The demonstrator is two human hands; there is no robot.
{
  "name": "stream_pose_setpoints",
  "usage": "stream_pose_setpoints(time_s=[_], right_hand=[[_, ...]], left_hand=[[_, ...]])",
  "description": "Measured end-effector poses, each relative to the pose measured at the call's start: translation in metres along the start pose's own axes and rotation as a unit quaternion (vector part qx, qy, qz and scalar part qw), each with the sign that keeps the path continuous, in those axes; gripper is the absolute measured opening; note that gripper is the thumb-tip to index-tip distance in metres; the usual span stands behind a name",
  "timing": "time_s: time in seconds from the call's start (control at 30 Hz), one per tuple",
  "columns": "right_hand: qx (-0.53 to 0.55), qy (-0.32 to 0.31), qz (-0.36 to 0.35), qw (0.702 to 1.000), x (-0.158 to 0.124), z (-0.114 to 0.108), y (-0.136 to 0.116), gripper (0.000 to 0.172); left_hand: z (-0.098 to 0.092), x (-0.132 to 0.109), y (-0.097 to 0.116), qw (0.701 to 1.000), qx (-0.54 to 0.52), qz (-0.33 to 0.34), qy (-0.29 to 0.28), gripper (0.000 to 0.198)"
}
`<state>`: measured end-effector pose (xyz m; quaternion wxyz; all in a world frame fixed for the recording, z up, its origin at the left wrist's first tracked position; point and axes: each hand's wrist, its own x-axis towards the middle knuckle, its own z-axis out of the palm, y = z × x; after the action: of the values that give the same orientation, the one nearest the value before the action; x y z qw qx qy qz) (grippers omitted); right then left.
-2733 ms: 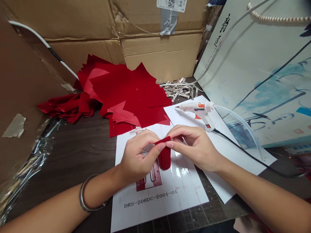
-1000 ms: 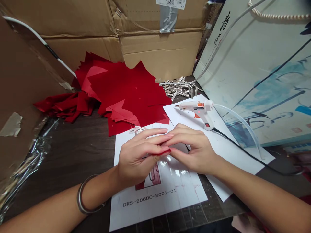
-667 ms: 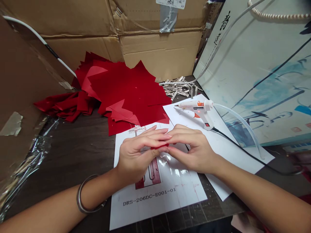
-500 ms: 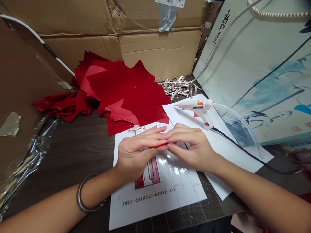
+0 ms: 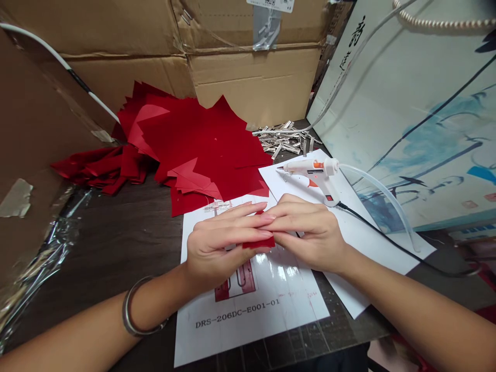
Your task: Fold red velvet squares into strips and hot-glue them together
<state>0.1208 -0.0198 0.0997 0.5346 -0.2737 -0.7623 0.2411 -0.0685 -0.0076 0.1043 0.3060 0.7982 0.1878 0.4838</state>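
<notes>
Since the earlier frame, more of the red fabric piece (image 5: 259,244) has come into view: a wider edge now shows under the left hand's (image 5: 220,248) fingers, and a small tip shows above them. Both hands are closed on it, fingertips meeting over the printed sheet (image 5: 271,320), with the left hand's fingers laid long and the right hand (image 5: 306,235) pressing in from the other side. How the piece lies between the fingers is hidden. A metal bangle (image 5: 134,315) circles the left wrist.

To the right, a second white sheet (image 5: 360,274) carries a white glue gun (image 5: 310,173), its nozzle pointing left and its black cord (image 5: 403,253) trailing off right, just beyond the right hand. Farther away lie a spread of red sheets (image 5: 201,139) and a heap of metal clips (image 5: 287,139), against cardboard boxes (image 5: 248,88).

The likeliest risks seem to be the piece slipping if the pinch eases, and a burn if the right hand drifts to the nozzle while it is hot. A snagged cord could also drag the gun.
</notes>
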Motion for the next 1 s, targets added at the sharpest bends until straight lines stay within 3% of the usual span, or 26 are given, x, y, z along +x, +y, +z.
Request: stream_pose_setpoints(time_s=[0.17,0.33,0.47,0.6,0.73,0.87,1.0], right_hand=[[-0.001,-0.005,0.016,1.0,-0.002,0.002,-0.001,0.018],[0.034,-0.029,0.148,0.988,-0.003,0.004,-0.01,0.011],[0.097,-0.089,0.234,0.963,-0.005,0.006,-0.016,0.014],[0.161,-0.17,0.346,0.908,-0.005,0.009,-0.018,0.019],[0.203,-0.214,0.42,0.858,-0.002,0.009,-0.018,0.021],[0.189,-0.219,0.433,0.854,0.001,0.006,-0.017,0.023],[0.2,-0.224,0.437,0.848,0.001,0.004,-0.016,0.025]], left_hand=[[0.0,-0.001,0.0,1.0,0.003,0.011,0.008,0.023],[0.001,-0.003,0.001,0.998,-0.005,-0.043,0.045,0.026],[0.002,-0.003,-0.001,0.995,-0.024,-0.079,-0.05,0.037],[0.002,-0.004,0.0,0.976,-0.082,-0.146,-0.137,0.043],[0.002,-0.005,0.006,0.948,-0.176,-0.25,-0.085,0.043],[0.003,-0.005,0.007,0.933,-0.228,-0.278,-0.02,0.042],[0.002,-0.005,0.005,0.927,-0.243,-0.285,-0.003,0.043]])
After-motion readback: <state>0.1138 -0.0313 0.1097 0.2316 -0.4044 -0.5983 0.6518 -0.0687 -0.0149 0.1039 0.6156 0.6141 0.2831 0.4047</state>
